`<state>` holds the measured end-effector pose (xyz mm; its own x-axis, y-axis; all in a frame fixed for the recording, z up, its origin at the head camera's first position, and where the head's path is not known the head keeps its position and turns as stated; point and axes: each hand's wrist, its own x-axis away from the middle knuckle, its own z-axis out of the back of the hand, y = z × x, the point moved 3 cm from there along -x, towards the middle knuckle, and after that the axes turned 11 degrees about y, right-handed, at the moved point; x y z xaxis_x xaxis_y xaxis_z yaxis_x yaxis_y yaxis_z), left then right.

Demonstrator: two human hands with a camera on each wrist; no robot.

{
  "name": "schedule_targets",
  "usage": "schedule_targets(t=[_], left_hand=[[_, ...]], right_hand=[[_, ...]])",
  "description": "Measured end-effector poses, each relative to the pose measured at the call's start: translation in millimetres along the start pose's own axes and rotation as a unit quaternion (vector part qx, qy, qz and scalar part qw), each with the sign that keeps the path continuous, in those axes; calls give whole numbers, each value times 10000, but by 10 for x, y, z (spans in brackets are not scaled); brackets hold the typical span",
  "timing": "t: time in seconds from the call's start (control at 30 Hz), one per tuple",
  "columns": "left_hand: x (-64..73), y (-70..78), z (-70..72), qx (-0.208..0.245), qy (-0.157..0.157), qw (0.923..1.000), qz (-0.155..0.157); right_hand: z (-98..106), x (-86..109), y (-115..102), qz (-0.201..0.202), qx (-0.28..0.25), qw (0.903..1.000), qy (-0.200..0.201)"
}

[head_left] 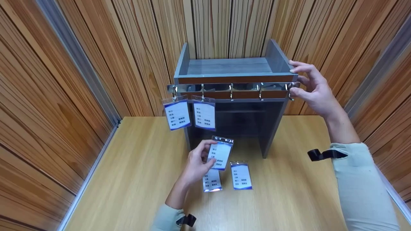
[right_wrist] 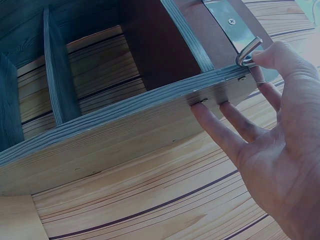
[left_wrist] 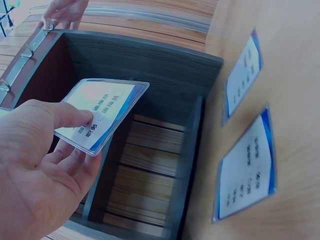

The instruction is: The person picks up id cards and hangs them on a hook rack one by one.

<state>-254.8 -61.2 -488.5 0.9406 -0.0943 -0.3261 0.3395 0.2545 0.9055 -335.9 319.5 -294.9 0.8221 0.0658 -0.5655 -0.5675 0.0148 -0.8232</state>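
Note:
My left hand point(head_left: 197, 162) pinches a clear-sleeved name badge point(head_left: 220, 154) between thumb and fingers, in front of the grey shelf point(head_left: 236, 75). Below it on the table lie two more badges, one point(head_left: 212, 181) partly covered by the held one and another point(head_left: 241, 175) to its right. At the shelf's upper right corner my right hand point(head_left: 316, 88) grips the edge, fingertips on the side panel and thumb by the end hook point(right_wrist: 248, 51) of the metal hook rail point(head_left: 245, 86). Two badges, one point(head_left: 177, 115) at the far left and one point(head_left: 204, 114) beside it, hang from the left hooks.
The shelf stands on a light wooden table point(head_left: 135, 179), near the wood-plank wall point(head_left: 208, 29). Bare hooks, such as the middle hook point(head_left: 231, 92), stick out from the rail. Black straps hang at both wrists, including the right strap point(head_left: 324, 155).

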Motion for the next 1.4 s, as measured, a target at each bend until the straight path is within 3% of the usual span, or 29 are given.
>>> schedule_targets(t=[0.3,0.93,1.4], left_hand=[[-78,142,-84,198,3,9997,-144],[-259,489,-115,511,366,9910,-1178],[-377,777,-124,671,502,9825,-1665]], right_hand=[[-12,-8,1,38,21,10000,-66],[-26,6,-16,-68,7,10000,30],[-20,27,-25,-41,89,9999,28]])
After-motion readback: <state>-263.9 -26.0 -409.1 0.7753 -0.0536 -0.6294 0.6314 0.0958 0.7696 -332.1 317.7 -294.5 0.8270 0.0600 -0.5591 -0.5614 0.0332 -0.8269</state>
